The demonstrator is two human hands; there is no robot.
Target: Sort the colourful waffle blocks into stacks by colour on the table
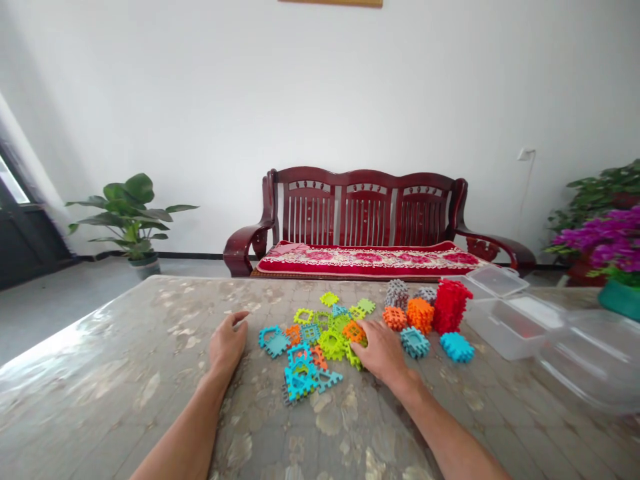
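Observation:
My left hand point(229, 341) rests on the table left of the loose pieces, holding nothing, its thumb and forefinger slightly apart. My right hand point(383, 350) is closed at the right side of the pile, its fingertips and thumb on an orange interlocking tile point(354, 331). Around that tile lie lime-green tiles point(332, 343). Blue tiles point(301, 379), some overlapping, lie nearer to me, beside a blue triangle tile point(329, 380). To the right of my right hand stand a red stack point(451, 305), an orange stack point(420, 315), a grey stack point(397, 293) and a blue stack point(415, 342).
Clear plastic boxes point(515, 327) stand at the table's right, one with its lid open. A patterned cover lies over the table point(125, 373). Beyond it is a dark red wooden bench point(365, 207). Purple flowers point(607, 237) stand at the right edge, and a potted plant point(133, 213) at the left.

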